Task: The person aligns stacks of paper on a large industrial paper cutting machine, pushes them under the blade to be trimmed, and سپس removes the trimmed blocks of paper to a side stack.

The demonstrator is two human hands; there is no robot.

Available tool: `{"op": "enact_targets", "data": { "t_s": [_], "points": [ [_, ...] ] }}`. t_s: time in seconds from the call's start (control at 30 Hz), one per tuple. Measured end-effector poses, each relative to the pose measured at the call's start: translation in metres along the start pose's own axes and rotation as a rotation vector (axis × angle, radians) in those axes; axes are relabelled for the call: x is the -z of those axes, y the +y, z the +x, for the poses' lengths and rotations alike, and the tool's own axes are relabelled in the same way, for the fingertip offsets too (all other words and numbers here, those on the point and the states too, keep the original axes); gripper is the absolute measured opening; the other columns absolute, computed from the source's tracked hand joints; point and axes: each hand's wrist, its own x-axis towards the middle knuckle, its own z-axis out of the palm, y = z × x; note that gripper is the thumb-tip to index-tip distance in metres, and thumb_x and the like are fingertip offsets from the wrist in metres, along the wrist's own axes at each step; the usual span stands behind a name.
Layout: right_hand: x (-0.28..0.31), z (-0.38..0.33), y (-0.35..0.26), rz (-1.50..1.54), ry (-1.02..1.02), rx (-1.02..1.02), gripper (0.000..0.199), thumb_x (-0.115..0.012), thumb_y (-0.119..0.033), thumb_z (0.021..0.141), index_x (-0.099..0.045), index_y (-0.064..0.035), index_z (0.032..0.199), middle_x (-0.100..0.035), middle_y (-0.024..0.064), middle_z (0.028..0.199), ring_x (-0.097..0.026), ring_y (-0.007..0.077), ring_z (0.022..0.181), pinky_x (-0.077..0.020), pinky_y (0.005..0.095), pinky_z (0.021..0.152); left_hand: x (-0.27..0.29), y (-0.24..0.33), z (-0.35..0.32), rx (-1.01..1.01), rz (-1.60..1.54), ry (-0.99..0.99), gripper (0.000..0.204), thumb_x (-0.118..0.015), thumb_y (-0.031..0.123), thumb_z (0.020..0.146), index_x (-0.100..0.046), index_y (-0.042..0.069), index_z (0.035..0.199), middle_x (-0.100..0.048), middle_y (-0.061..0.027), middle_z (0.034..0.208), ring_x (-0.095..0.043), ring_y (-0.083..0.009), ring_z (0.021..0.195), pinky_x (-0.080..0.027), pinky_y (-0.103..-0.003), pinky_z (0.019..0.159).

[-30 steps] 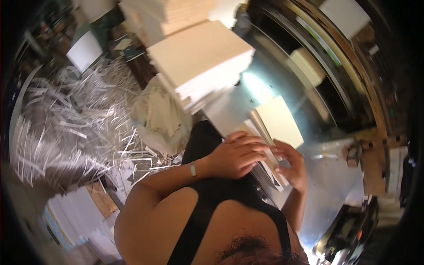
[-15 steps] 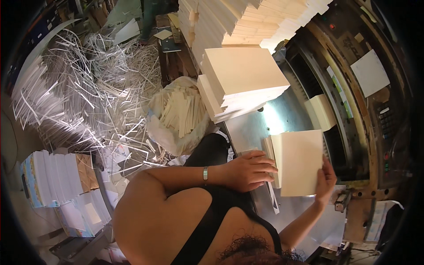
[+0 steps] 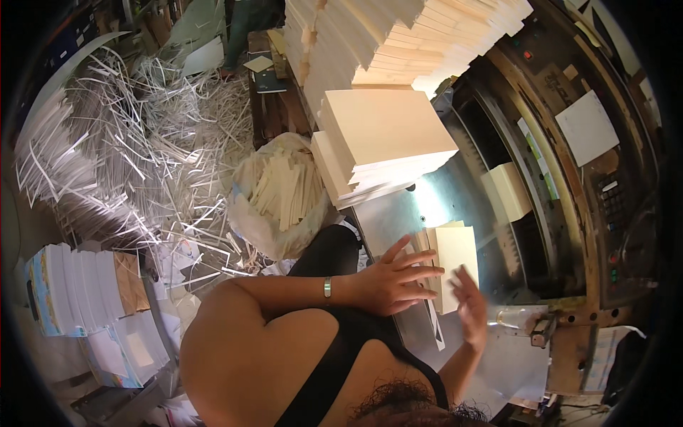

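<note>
My left hand (image 3: pixel 403 279) is over the near edge of the metal table, fingers spread, fingertips at the left side of a small cream paper stack (image 3: pixel 459 260). Whether the fingertips touch the stack, I cannot tell. Thin pale offcut strips (image 3: pixel 435 327) lie along the table edge just below those fingers. At the lower right side of the stack is my right hand (image 3: pixel 470 304), raised, its fingers apart and a little blurred, with nothing seen in it. Another cream paper block (image 3: pixel 514 192) sits farther right, in the dark opening of a cutting machine.
A thick cream paper stack (image 3: pixel 388 121) stands on the metal table (image 3: pixel 388 213), with taller piles (image 3: pixel 413 50) behind. A bag of paper strips (image 3: pixel 274 238) is left of the table; shredded paper (image 3: pixel 149 142) covers the floor. Bound stacks (image 3: pixel 82 288) stand lower left. The machine's control panel (image 3: pixel 617 213) is at right.
My right hand has moved left from the stack's right edge. The small cream stack now shows narrower and farther left. My left hand's fingers have spread wider. The whole view has shifted slightly.
</note>
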Motion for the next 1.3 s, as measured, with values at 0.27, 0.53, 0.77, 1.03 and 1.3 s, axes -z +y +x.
{"op": "enact_targets", "data": {
  "t_s": [0.27,0.53,0.77,1.03,1.3],
  "points": [
    [-0.056,-0.02,-0.03,-0.149,-0.109,-0.138,0.075,-0.072,-0.014,0.087,-0.045,0.009,0.152,-0.063,0.0184,0.139,-0.063,0.0249,0.124,-0.0465,0.0372,0.108,-0.013,-0.012,-0.011,0.152,0.069,-0.117,0.058,-0.076,0.027,0.092,-0.058,0.033,0.146,-0.029,-0.0161,0.168,-0.027,-0.0388,0.156,-0.011,-0.07,0.123],
    [-0.013,-0.031,0.029,0.392,0.289,-0.242,0.054,-0.063,-0.003,0.085,-0.057,0.0105,0.137,-0.071,0.0175,0.123,-0.071,0.0236,0.107,-0.0557,0.034,0.095,-0.025,-0.032,-0.03,0.209,0.03,-0.052,0.09,-0.076,0.05,0.089,-0.036,0.013,0.161,-0.011,-0.0339,0.167,-0.013,-0.0565,0.154,-0.008,-0.071,0.123],
    [0.011,-0.027,-0.086,-0.054,0.751,0.494,0.079,-0.067,0.006,0.08,-0.043,0.0066,0.155,-0.063,0.02,0.142,-0.067,0.0256,0.121,-0.052,0.036,0.106,-0.032,-0.04,-0.057,0.423,0.091,-0.429,0.087,-0.062,0.063,0.094,-0.035,0.02,0.164,-0.018,-0.025,0.17,-0.009,-0.0503,0.157,0.0,-0.069,0.123],
    [-0.009,0.006,-0.039,-1.182,0.801,0.611,0.075,-0.053,0.018,0.075,-0.053,0.0043,0.149,-0.062,0.0191,0.146,-0.053,0.0353,0.143,-0.042,0.0493,0.119,-0.038,-0.04,-0.056,0.399,0.173,-0.445,0.083,-0.064,0.062,0.093,-0.041,0.02,0.161,-0.028,-0.0187,0.168,-0.014,-0.0439,0.158,0.001,-0.066,0.124],
    [0.021,-0.008,-0.067,-0.124,1.065,0.458,0.072,-0.054,0.016,0.083,-0.045,0.0074,0.154,-0.061,0.0235,0.144,-0.064,0.0245,0.127,-0.0509,0.0313,0.105,-0.039,-0.043,-0.058,0.371,0.19,-0.402,0.081,-0.067,0.062,0.089,-0.049,0.019,0.155,-0.034,-0.0148,0.167,-0.019,-0.0404,0.157,-0.001,-0.066,0.124]
  ]
}}
